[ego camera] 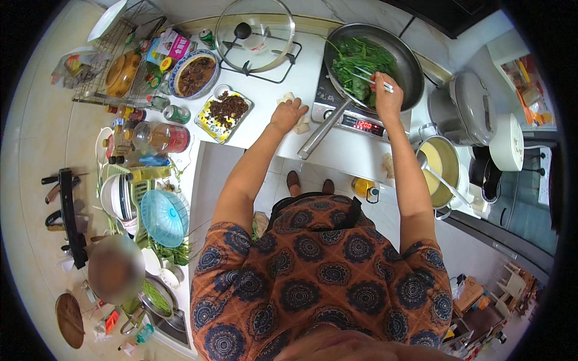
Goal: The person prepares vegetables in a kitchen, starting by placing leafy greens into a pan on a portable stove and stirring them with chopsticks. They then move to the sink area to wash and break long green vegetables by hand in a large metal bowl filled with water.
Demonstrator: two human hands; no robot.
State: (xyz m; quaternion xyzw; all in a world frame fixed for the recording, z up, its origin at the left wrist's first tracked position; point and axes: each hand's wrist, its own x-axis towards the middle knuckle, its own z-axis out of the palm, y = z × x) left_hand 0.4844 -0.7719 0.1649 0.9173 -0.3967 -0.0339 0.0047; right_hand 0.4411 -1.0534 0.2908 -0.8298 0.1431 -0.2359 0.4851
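My right hand (388, 101) grips a pair of pale chopsticks (364, 71), their tips among long leafy greens (356, 52). The greens lie in a dark frying pan (410, 63) on an induction cooker (332, 115) with a lit red display. The pan's metal handle (323, 131) points toward me and to the left. Left of the cooker, my left hand (288, 115) presses with bent fingers on a pale folded cloth (301, 127) on the white counter (266, 122). My palm and fingers cover part of the cloth.
A glass lid (255, 40) rests over a gas burner. Left are a bowl of dark food in sauce (181, 83), a square dish (213, 122) and several bottles. To the right stand a pot of yellow liquid (447, 167) with a ladle and a grey cooker (465, 108).
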